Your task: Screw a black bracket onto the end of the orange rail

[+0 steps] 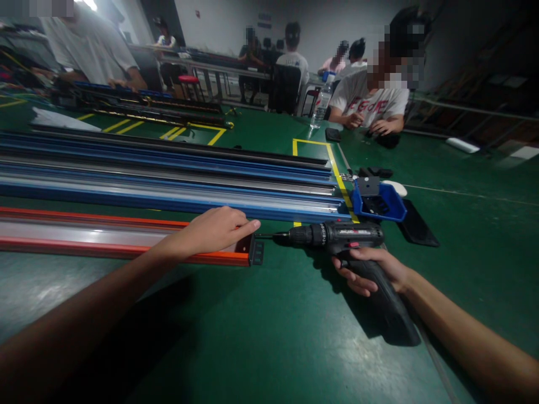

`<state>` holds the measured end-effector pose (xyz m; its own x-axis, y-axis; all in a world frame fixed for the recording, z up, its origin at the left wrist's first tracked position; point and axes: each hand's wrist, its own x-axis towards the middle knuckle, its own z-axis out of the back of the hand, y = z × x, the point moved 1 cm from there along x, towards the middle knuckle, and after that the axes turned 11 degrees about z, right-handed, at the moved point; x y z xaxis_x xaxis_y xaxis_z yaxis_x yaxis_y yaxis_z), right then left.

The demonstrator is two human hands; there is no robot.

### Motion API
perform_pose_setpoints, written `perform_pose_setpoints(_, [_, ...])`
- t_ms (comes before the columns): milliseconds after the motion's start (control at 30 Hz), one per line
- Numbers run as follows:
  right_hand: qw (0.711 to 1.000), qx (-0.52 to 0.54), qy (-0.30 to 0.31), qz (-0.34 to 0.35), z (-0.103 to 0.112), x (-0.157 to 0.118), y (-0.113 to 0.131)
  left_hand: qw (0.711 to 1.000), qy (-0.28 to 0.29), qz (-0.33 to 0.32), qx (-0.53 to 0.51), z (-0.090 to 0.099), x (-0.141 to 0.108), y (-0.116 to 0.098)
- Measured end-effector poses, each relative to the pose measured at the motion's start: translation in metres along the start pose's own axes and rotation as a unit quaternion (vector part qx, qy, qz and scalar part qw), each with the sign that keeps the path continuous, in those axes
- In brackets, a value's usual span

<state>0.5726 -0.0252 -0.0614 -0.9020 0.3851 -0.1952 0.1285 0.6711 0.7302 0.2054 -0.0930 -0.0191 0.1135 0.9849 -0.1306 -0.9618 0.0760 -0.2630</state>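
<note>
My left hand (pixel 213 229) lies over the right end of a long orange rail (pixel 95 233), its fingers curled across the far edge and thumb pointing right. A dark end plate (pixel 258 253) with slots sits at that end. My right hand (pixel 379 268) grips the handle of a black cordless drill (pixel 353 233), fingers near the trigger. The drill lies level, pointing left. Its long thin bit reaches the end plate near my left thumb; whether the tip sits in a screw is too small to tell.
Several blue and black rails (pixel 177 179) lie behind the orange one. A blue bin (pixel 385 207) with dark plates stands behind the drill, beside a black phone-like slab (pixel 418 223). A water bottle (pixel 321 106) stands farther back. A co-worker (pixel 370 101) sits across the green table (pixel 269 336).
</note>
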Motion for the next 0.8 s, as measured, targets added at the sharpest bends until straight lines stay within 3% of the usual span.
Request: perform_pose_setpoints(800, [1.000,0.010,0.011,-0.006,0.0010,0.0002,0.0007,1.000,-0.005,0.003,0.007,-0.0009,0.0002,0.0008])
